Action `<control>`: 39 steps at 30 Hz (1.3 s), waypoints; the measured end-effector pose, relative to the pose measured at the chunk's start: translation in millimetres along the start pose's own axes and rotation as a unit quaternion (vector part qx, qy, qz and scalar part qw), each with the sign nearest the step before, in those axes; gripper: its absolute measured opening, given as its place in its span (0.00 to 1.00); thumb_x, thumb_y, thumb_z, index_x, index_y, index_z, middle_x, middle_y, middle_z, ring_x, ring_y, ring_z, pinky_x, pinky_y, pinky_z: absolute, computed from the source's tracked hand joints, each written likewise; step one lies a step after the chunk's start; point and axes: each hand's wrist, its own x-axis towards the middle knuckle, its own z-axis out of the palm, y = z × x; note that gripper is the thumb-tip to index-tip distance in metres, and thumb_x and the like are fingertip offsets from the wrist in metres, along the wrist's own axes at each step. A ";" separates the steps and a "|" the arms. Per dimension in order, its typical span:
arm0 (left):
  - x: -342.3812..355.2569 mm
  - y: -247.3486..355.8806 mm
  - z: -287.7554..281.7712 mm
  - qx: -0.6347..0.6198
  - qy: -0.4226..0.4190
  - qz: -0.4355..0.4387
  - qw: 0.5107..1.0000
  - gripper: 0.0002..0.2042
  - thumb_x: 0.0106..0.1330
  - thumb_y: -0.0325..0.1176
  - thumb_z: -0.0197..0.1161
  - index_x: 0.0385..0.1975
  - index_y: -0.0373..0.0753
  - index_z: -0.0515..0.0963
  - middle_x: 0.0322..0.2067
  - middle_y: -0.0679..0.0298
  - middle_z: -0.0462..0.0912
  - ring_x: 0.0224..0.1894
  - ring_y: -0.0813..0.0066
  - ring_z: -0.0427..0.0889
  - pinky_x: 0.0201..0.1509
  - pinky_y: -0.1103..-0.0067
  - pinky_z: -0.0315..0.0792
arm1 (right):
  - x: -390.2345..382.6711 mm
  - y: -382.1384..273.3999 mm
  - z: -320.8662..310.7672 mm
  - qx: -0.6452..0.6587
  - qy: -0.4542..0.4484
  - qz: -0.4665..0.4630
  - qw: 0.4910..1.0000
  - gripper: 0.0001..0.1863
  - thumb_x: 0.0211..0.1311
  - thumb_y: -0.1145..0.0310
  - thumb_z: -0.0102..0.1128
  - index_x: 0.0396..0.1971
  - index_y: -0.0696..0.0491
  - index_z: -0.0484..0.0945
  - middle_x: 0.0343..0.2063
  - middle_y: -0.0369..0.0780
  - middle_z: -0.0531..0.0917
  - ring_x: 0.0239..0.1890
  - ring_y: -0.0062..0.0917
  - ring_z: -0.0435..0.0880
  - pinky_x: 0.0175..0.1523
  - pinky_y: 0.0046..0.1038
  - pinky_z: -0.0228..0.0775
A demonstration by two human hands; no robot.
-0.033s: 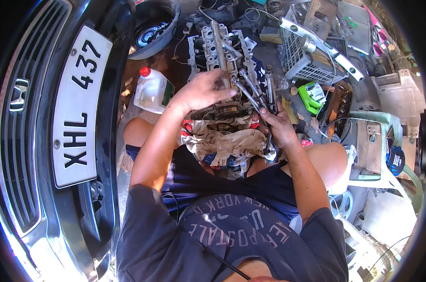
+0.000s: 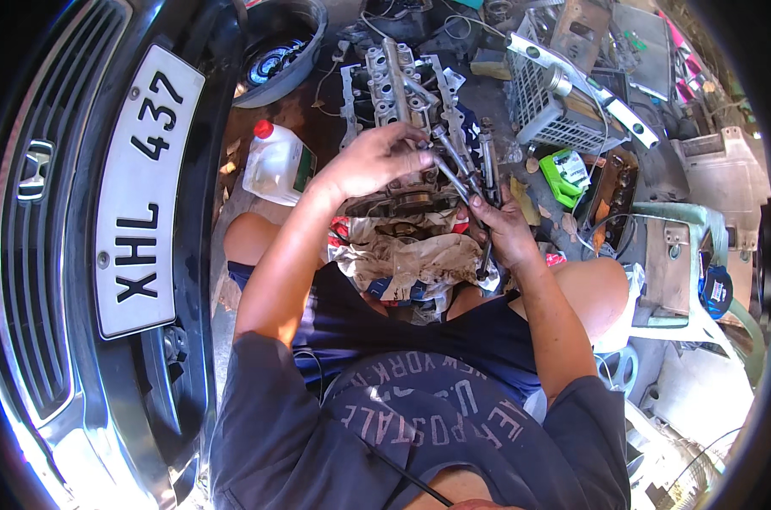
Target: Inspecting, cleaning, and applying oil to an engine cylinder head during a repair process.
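Several long metal bolts (image 2: 457, 151) fan out from my right hand (image 2: 509, 231), whose dirty fingers are wrapped round their lower parts. Their heads point away from me. My left hand (image 2: 375, 163) reaches in from the left, thumb and fingers closed at the top end of the leftmost bolt. Under and beyond both hands lies a grey metal engine (image 2: 392, 85) with open bores along its top. A round brownish pulley (image 2: 413, 199) sits at its near end, partly shaded. Stained rags (image 2: 423, 262) lie between my legs, just below the pulley.
Left stands a dark car bumper (image 2: 177, 357). Near the engine are a white jug with red cap (image 2: 270, 166) and a grey tub (image 2: 304, 72). To the right are a grey crate (image 2: 564, 127) with a spirit level (image 2: 585, 89) across it, a green container (image 2: 564, 177) and a chair frame (image 2: 700, 225).
My left thumb and fingers have shifted slightly right and closed over the head of the leftmost bolt. My right hand and the other bolts stay nearly where they were.
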 end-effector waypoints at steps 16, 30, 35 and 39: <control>1.7 4.9 -3.9 -0.374 -0.043 -0.017 0.926 0.11 0.67 0.32 0.57 0.42 0.32 0.75 0.31 0.62 0.82 0.34 0.76 0.82 0.33 0.83 0.75 | -0.7 -13.4 5.7 0.141 -0.019 0.032 0.989 0.22 0.63 0.59 0.58 0.53 0.52 0.69 0.27 0.37 0.75 0.16 0.13 0.63 0.20 0.13 0.54; 4.3 2.3 8.8 -0.451 0.020 0.007 0.892 0.12 0.67 0.33 0.57 0.41 0.30 0.74 0.34 0.61 0.80 0.38 0.75 0.79 0.47 0.78 0.74 | -4.9 -22.5 7.7 0.174 -0.077 0.022 0.982 0.26 0.63 0.55 0.56 0.58 0.50 0.66 0.29 0.36 0.72 0.17 0.12 0.61 0.22 0.13 0.54; 5.6 -2.9 14.4 -0.545 0.017 -0.001 0.838 0.13 0.68 0.34 0.55 0.42 0.30 0.73 0.34 0.57 0.80 0.36 0.70 0.81 0.49 0.74 0.75 | -7.8 -21.8 5.4 0.202 -0.122 0.008 0.972 0.28 0.61 0.55 0.59 0.58 0.51 0.67 0.31 0.36 0.72 0.17 0.13 0.60 0.23 0.13 0.54; 4.9 -22.0 2.2 -0.604 0.026 0.013 0.797 0.12 0.68 0.34 0.55 0.41 0.29 0.73 0.31 0.55 0.80 0.35 0.65 0.83 0.42 0.68 0.80 | -8.8 -25.6 3.1 0.179 -0.117 -0.010 0.977 0.27 0.60 0.59 0.61 0.57 0.51 0.67 0.30 0.36 0.72 0.17 0.12 0.61 0.23 0.14 0.54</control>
